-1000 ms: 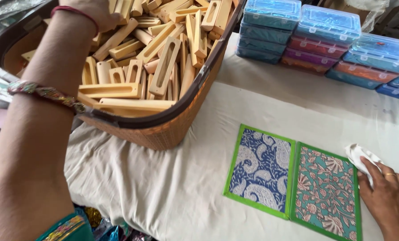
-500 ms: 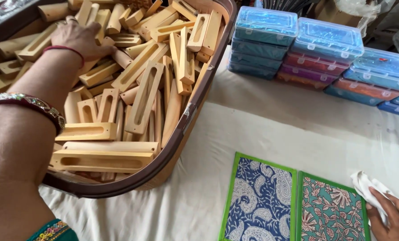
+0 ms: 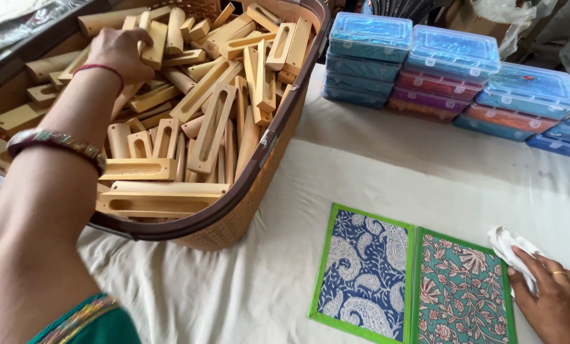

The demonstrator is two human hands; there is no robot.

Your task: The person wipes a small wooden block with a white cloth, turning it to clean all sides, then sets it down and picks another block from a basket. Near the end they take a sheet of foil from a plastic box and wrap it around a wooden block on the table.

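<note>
Patterned boards [image 3: 412,283] lie flat on the cloth-covered worktop [image 3: 425,159], right hand [image 3: 552,299] pressing a white cloth [image 3: 511,245] just beside them; farther off, left hand [image 3: 121,52] closes, seemingly, on one wooden piece [image 3: 154,44] in the basket [image 3: 247,204], none lifted out yet

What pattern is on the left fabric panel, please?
White paisley on dark blue, green border; head view.

Slotted wooden blocks [image 3: 212,124] heaped in basket [image 3: 247,204]
</note>
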